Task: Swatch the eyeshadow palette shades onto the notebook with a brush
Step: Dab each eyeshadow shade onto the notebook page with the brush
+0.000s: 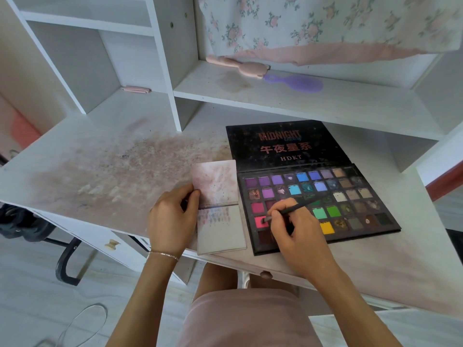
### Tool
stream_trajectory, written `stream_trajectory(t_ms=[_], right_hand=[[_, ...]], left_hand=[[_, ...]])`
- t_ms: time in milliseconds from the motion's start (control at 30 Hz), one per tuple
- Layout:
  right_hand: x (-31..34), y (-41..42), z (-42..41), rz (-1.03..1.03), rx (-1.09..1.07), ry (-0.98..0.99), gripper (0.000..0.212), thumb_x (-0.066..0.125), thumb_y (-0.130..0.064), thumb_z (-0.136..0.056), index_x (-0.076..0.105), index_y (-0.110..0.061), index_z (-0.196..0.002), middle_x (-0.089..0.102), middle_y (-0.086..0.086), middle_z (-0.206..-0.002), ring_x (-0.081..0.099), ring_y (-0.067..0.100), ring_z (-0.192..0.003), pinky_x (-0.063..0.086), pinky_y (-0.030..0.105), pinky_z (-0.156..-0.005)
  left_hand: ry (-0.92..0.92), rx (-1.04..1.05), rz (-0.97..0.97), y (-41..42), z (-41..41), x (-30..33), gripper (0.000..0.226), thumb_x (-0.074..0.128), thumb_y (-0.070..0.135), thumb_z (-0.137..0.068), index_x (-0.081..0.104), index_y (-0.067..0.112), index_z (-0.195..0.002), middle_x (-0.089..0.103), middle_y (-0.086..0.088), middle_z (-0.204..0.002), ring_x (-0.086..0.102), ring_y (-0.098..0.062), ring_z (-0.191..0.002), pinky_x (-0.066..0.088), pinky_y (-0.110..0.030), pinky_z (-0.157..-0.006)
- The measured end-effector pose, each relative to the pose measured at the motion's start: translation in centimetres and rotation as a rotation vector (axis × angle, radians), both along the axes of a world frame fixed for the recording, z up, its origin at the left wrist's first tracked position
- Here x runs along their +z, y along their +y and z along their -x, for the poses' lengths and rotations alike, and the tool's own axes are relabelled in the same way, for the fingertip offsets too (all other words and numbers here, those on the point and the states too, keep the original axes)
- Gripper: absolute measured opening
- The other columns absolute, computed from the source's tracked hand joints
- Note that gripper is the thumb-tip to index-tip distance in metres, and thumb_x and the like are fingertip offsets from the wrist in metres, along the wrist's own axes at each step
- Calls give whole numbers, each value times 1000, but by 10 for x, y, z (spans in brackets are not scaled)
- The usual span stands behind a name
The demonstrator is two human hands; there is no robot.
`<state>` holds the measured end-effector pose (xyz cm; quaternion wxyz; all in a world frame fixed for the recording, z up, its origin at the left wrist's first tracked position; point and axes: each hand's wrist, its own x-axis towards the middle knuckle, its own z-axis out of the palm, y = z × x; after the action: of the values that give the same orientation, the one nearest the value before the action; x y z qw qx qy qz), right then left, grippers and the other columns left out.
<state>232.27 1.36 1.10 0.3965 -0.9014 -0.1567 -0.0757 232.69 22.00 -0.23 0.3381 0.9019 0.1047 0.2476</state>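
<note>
Pink shade being loaded onto the brush.

The brush (288, 209) is pinched in the right hand (293, 226), its tip pressed into a bright pink pan at the near left of the open eyeshadow palette (325, 196). The notebook (220, 216), just beside the palette on the desk (100, 171), is held at its left edge by the left hand (172, 219). Loose powder could be dropped in transit if the brush is overloaded, and earlier swatches smudged.
</note>
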Motion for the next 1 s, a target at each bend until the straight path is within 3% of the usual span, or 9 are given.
stream_trajectory(t_ms=[67,167,267,433,567,700,833,1000], right_hand=[[0,0,0,7,9,6,18,50,-14,-90,48,-28,-80,53,-10,-72,51,9,-73,44,28,-63],[0,0,0,-1,-8,8,26,48,-15,-90,43,-36,-74,52,-10,-67,50,7,-65,38,15,-57],[1,0,0,-65,-31,-3,32,49,-12,-90,43,-37,-70,47,-13,-58,50,3,-62,38,12,-54],[2,3,2,-167,-52,-17,16,44,-24,-84,46,-38,-75,48,-16,-60,50,5,-57,35,15,-54],[4,15,8,-229,-5,-27,19,50,-19,-87,48,-37,-80,55,-10,-65,56,10,-64,45,20,-54],[4,36,14,-297,103,41,23,58,-9,-85,53,-31,-81,55,-10,-66,54,9,-62,42,14,-54],[6,54,14,-285,148,56,11,56,-16,-81,55,-26,-77,55,-15,-68,52,5,-64,38,11,-57],[3,59,12,-278,151,110,6,57,-16,-84,60,-20,-80,65,-2,-72,57,9,-68,46,23,-59]], left_hand=[[-3,-5,-1,0,0,0,12,60,12,-85,71,12,-91,67,-11,-71,56,-26,-67,31,-24,-58],[16,-5,27,1,0,0,14,60,14,-85,71,13,-93,67,-11,-71,57,-28,-68,35,-26,-60],[30,-5,59,3,0,0,14,60,16,-85,72,15,-93,68,-11,-71,58,-27,-68,36,-26,-61],[29,5,88,1,0,1,13,62,18,-84,73,17,-92,69,-9,-73,59,-24,-69,35,-24,-60],[34,4,91,1,1,1,13,62,19,-84,73,18,-91,69,-7,-73,57,-20,-67,33,-22,-55],[42,-4,95,3,0,1,13,62,20,-84,72,17,-92,69,-9,-76,60,-24,-69,39,-26,-61],[39,-11,89,3,0,2,13,62,19,-84,72,16,-92,70,-10,-78,62,-26,-71,47,-31,-64],[48,-13,98,3,0,3,13,62,20,-84,73,17,-91,70,-8,-77,62,-24,-71,44,-28,-62]])
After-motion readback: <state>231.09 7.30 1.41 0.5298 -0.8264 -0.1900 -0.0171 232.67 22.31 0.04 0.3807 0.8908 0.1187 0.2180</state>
